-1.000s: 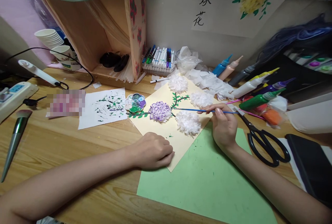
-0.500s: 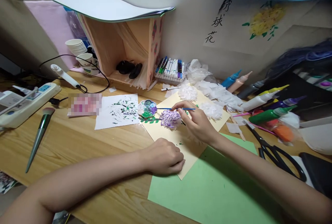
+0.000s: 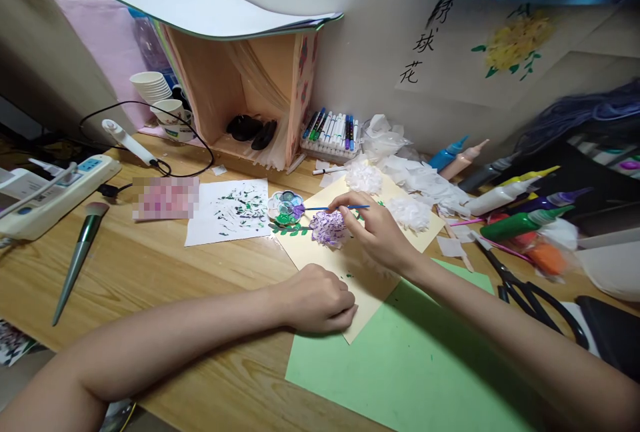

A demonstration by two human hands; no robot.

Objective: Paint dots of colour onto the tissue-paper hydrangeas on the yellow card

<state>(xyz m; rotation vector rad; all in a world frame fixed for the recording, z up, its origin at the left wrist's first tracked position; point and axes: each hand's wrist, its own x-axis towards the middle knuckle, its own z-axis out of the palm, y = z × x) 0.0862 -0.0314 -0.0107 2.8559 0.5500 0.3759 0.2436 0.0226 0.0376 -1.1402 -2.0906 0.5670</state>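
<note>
My right fingers (image 3: 349, 199) pinch the paintbrush (image 3: 320, 209), its tip at the palette (image 3: 273, 207). My left fingers (image 3: 345, 302) curl closed on cream paper (image 3: 367, 291).

A makeup brush (image 3: 77, 267) lies near a power strip (image 3: 50, 202), and paper cups (image 3: 151, 87) stand beside an open box (image 3: 303, 95).

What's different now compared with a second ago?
The right hand moved left, carrying the blue paintbrush from beside the purple flower to the palette, its tip now by the purple paint. Nothing was let go. The left hand still rests, closed, on the cream paper.
</note>
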